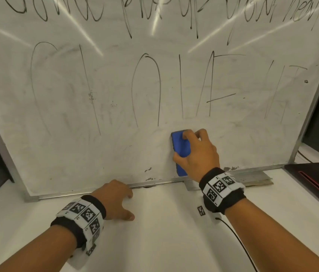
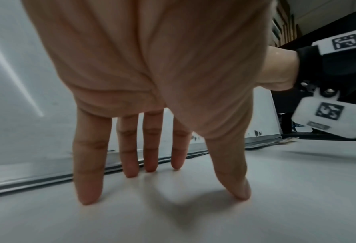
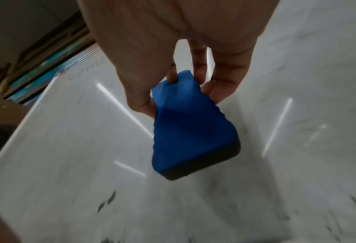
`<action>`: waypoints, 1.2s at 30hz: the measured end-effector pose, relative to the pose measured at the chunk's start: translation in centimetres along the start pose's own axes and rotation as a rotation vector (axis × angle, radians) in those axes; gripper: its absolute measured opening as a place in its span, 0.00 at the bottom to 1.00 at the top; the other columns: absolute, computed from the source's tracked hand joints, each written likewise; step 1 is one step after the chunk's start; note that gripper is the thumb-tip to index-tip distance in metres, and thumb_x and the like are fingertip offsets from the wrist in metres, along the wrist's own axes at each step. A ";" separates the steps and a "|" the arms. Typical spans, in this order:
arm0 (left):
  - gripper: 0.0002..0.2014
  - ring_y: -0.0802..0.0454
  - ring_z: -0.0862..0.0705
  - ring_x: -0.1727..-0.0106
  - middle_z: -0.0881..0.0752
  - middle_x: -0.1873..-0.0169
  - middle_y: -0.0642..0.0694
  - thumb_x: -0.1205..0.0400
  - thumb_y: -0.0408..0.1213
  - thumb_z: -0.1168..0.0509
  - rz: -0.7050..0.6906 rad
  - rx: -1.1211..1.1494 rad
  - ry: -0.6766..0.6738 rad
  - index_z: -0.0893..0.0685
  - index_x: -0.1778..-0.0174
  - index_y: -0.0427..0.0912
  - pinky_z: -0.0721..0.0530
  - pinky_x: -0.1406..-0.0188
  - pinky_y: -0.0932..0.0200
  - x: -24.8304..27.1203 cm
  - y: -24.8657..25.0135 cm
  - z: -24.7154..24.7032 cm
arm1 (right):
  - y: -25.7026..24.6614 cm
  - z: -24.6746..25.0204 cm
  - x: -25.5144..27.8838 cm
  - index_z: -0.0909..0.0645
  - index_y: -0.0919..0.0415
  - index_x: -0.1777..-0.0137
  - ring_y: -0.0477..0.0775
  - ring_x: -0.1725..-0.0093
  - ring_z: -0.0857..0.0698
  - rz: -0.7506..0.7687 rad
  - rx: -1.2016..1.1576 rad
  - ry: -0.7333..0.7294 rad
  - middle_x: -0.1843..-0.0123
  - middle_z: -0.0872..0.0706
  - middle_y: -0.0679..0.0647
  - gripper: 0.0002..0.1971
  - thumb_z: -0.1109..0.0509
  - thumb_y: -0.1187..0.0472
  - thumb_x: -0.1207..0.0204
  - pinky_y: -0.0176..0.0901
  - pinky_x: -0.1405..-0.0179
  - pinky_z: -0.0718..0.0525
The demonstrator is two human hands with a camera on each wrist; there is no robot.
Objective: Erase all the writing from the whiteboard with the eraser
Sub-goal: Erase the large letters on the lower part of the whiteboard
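A whiteboard (image 1: 115, 146) leans upright at the back of the white table (image 1: 164, 232), with black handwriting (image 1: 147, 85) across its top and middle; its lower band is smeared grey. My right hand (image 1: 196, 152) grips a blue eraser (image 1: 181, 148) against the board's lower centre-right. In the right wrist view the fingers (image 3: 218, 85) and thumb pinch the blue eraser (image 3: 185, 131), whose dark felt edge faces the board (image 3: 69, 148). My left hand (image 1: 115, 201) rests spread on the table below the board's bottom frame, fingertips (image 2: 88, 194) straight and touching the surface, holding nothing.
A dark laptop-like slab with a red line (image 1: 315, 183) lies at the right. A grey rag or pad (image 1: 256, 178) sits under the board's lower right corner. A black cable (image 1: 237, 240) runs over the table near my right forearm. Dark gaps flank the board.
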State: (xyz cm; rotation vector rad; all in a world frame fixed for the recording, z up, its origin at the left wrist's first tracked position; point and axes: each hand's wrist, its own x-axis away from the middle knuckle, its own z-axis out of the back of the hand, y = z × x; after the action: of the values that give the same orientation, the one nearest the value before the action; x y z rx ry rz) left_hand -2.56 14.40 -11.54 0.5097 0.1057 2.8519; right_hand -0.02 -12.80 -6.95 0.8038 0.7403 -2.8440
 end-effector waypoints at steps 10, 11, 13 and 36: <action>0.44 0.51 0.27 0.26 0.30 0.24 0.51 0.32 0.72 0.29 0.130 0.018 0.002 0.29 0.21 0.57 0.27 0.26 0.55 2.1 -2.6 0.0 | -4.1 -0.6 -0.8 0.30 0.45 0.38 0.53 0.63 0.22 0.043 -0.020 -0.004 0.45 0.34 0.48 0.26 0.25 0.42 0.32 0.49 0.67 0.13; 0.44 0.50 0.28 0.24 0.31 0.22 0.51 0.30 0.72 0.30 0.126 0.009 -0.005 0.31 0.20 0.57 0.28 0.24 0.54 2.3 -2.5 -0.1 | -4.3 -1.1 -0.2 0.30 0.45 0.38 0.53 0.63 0.22 0.044 -0.001 -0.043 0.45 0.34 0.48 0.26 0.25 0.42 0.32 0.50 0.67 0.13; 0.45 0.49 0.31 0.21 0.33 0.20 0.50 0.28 0.72 0.33 0.113 -0.017 -0.011 0.34 0.17 0.56 0.30 0.22 0.53 2.8 -2.4 -0.4 | -4.7 -1.7 0.4 0.31 0.44 0.38 0.52 0.64 0.22 0.051 0.014 -0.078 0.46 0.35 0.48 0.25 0.26 0.41 0.32 0.51 0.66 0.13; 0.46 0.46 0.57 0.12 0.59 0.12 0.49 0.22 0.76 0.51 0.074 -0.079 -0.070 0.57 0.13 0.59 0.37 0.21 0.28 4.4 -3.1 -3.2 | -8.3 -3.0 -0.3 0.29 0.46 0.37 0.54 0.61 0.22 0.145 0.037 -0.094 0.45 0.35 0.49 0.26 0.25 0.43 0.32 0.49 0.67 0.14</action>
State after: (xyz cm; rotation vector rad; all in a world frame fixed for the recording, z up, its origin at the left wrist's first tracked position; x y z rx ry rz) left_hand -7.02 18.39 -13.36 0.6086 -0.0394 2.8925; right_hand -0.20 -4.08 -5.43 0.6924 0.5935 -2.7513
